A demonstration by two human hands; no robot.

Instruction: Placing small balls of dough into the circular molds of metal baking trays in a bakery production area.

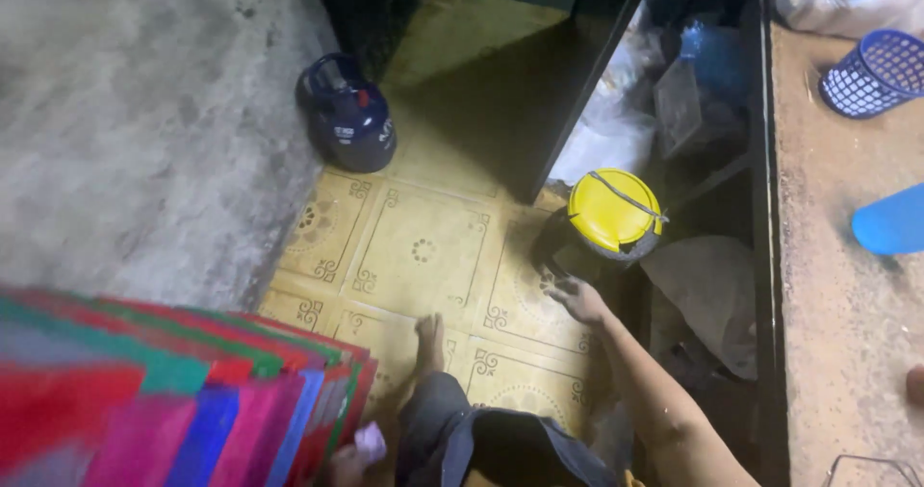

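My right hand reaches down to the tiled floor, fingers spread, touching the lower side of a dark bucket with a yellow lid. Nothing shows in its grip. My left hand is low at the bottom edge, blurred, next to a stack of coloured mats. It seems closed around a small pale lilac thing. My bare foot and dark trouser leg lie between the two hands.
A dark blue gas cylinder stands by the grey concrete wall. A dark cabinet stands behind the bucket, with plastic bags and a pale sack beside it. On the brown counter at right sit a blue basket and a blue object.
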